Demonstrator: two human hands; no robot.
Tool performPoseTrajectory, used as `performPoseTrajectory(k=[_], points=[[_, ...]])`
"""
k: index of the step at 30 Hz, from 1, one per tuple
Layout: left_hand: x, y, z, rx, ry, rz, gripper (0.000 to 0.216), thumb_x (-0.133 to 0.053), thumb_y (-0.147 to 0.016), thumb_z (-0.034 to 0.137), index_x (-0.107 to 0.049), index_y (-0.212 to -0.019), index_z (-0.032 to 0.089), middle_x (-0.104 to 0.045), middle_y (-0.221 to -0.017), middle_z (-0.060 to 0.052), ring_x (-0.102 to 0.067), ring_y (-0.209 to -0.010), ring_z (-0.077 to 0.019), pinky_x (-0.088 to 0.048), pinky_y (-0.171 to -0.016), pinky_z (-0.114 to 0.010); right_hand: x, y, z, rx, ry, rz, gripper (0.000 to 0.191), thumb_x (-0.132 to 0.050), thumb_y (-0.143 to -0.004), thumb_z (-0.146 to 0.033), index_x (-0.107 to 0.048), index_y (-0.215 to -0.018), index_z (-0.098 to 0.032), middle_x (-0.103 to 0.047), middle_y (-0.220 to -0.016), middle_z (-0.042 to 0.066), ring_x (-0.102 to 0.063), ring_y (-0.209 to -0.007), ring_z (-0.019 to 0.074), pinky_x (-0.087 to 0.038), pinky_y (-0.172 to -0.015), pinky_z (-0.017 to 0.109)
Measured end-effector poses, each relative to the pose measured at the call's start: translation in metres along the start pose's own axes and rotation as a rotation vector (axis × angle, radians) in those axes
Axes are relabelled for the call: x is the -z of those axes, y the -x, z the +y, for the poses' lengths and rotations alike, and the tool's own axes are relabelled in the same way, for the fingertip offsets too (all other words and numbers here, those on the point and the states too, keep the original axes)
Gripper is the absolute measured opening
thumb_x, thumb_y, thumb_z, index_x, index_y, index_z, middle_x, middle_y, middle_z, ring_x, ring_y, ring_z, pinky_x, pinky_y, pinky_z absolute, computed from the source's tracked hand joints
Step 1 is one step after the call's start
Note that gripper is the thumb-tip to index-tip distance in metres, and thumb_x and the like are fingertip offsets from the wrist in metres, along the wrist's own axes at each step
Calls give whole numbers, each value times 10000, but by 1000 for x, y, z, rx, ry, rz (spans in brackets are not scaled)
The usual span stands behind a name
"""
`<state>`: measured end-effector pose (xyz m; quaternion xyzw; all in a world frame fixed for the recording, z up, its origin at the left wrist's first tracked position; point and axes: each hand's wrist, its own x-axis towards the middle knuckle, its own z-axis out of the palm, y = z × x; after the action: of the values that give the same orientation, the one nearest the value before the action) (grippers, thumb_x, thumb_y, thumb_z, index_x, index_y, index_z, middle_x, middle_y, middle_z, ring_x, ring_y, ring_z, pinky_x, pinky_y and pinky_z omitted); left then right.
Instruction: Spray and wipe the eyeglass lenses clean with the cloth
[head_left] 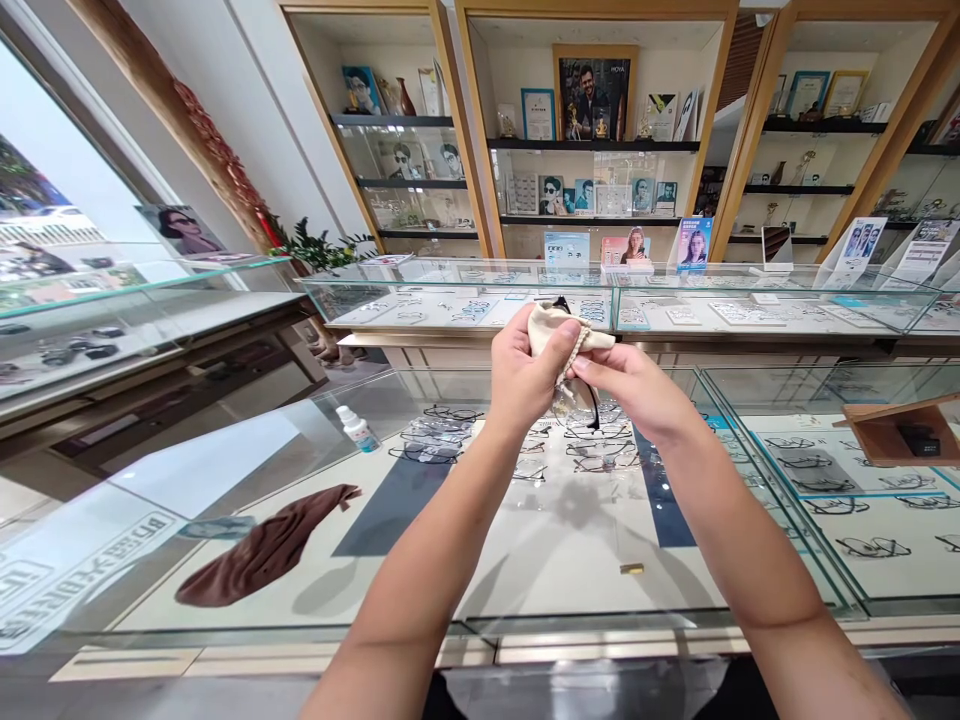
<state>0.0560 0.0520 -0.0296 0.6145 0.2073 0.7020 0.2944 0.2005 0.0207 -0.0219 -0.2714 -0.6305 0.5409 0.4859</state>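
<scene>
Eyeglasses (pixel 579 396) are apparently being handled through a cream drawstring pouch (pixel 547 319), gripped by the left hand (pixel 526 368) and pinched by the right hand (pixel 636 386), steady support seemingly being required next.

The forearms (pixel 442 540) are bare, the clothing (pixel 739 692) below black.

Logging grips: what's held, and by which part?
A cream drawstring pouch: left hand around its body, right hand at its corded side. Dark eyeglasses poke out; their grip is hidden.

The pouch (pixel 547 322) in the left hand (pixel 523 370) is cream. Left of that hand, the bag (pixel 268 548) is brown, the bottle (pixel 357 429) white and blue.
</scene>
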Motion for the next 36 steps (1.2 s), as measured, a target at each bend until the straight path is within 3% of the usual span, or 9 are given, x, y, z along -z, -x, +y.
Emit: performPoseTrajectory(k=[5,11,17,22,25,29,36], points=[[-1,2,7,19,1,11,483,-782,-826,660,-700,-788,186,-571,-531,42,-466,-439,-74,-350,-441,-224,1,1,-3,9,78,-99,253,-824,-803,-421,-748,-838,-182,-728,-833,13,-601,-803,136,-494,-798,289],[3,2,5,55,15,23,553,-653,-915,699,-643,-694,192,-561,-501,33,-479,-432,-86,-369,-432,-233,2,1,-4,0,92,-77,284,-853,-765,-432,-739,-816,-177,-724,-829,16,-597,-822,143,-492,-806,296],[18,-5,11,131,96,-264,447,-684,-932,625,-729,-872,185,-710,-712,-28,-658,-633,-144,-528,-571,-259,13,3,-10,1,47,74,309,-848,-744,-454,-705,-769,-182,-663,-786,7,-521,-698,116,-421,-652,274],[22,-6,17,126,111,-400,382,-814,-863,505,-738,-1066,190,-770,-931,-61,-713,-772,-173,-577,-680,-278,16,5,-15,-1,-7,56,301,-856,-738,-433,-695,-744,-179,-607,-729,-13,-473,-636,97,-377,-597,263],[19,-4,14,103,91,-356,439,-880,-793,469,-718,-1096,195,-768,-962,-56,-713,-791,-172,-582,-699,-276,13,5,-18,-19,-68,28,300,-865,-727,-420,-694,-738,-173,-580,-694,-24,-477,-618,90,-393,-590,256],[13,-1,11,28,24,-220,448,-907,-732,521,-704,-949,186,-727,-843,-22,-655,-706,-136,-539,-630,-242,10,7,-18,-57,-119,-36,305,-864,-746,-418,-682,-739,-173,-585,-688,-21,-517,-627,99,-441,-594,257],[2,4,17,-46,-36,-19,449,-811,-818,618,-640,-775,204,-594,-606,37,-501,-485,-80,-391,-469,-220,0,5,-7,-44,-136,-86,314,-859,-786,-438,-675,-783,-183,-636,-768,-10,-560,-705,112,-477,-664,260]])
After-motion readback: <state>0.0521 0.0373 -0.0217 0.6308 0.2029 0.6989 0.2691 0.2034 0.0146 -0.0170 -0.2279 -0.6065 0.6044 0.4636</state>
